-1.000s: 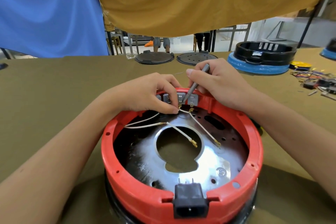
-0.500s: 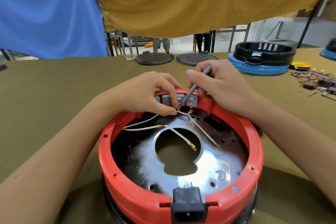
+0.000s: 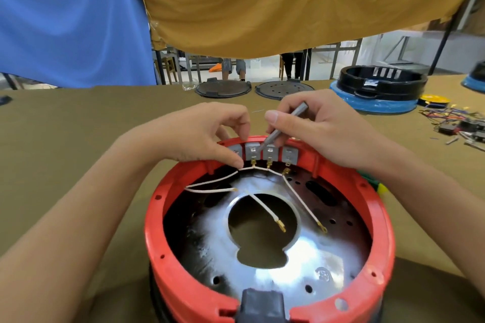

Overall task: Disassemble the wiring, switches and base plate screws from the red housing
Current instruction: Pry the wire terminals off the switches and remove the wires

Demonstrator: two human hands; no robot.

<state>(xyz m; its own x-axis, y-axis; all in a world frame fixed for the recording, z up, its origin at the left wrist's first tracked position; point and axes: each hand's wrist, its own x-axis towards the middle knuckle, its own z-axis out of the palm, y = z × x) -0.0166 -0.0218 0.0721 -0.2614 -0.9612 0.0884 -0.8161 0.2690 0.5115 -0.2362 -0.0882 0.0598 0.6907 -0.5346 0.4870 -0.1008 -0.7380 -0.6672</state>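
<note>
1. Housing first: the red housing [image 3: 183, 286] is sitting open side up on the olive-covered table [image 3: 78, 123], right in front of the person, with its shiny base plate [image 3: 301, 265] lying inside and a black power socket [image 3: 262, 304] sitting at the near rim.
2. Left hand [image 3: 199, 136] is pinching a white wire [image 3: 223, 178] just beside the row of grey switches [image 3: 265, 153] set into the far wall; the fingers are curling tightly round it.
3. Right hand [image 3: 322, 131] is gripping a thin grey metal tool [image 3: 283, 126] like a pen, its tip pressing at the switch terminals. Whether the tip is sitting under a connector or only touching it is too small to tell.
4. Slipping looks like the main risk: if the tip is skating off the small brass terminal, it is likely heading toward the left fingertips, which are working very near it.
5. Tugging on the wire rather than the connector is risking a torn conductor, leaving the brass end stuck on its tab.
6. Levering hard is risking a bent tab or a cracked switch body.
7. Loose wire ends [image 3: 280, 225] are lying over the plate's central opening, and a sudden release could be flinging them about.
8. Nothing is bracing the housing, so a firm pull could be shifting it.
</note>
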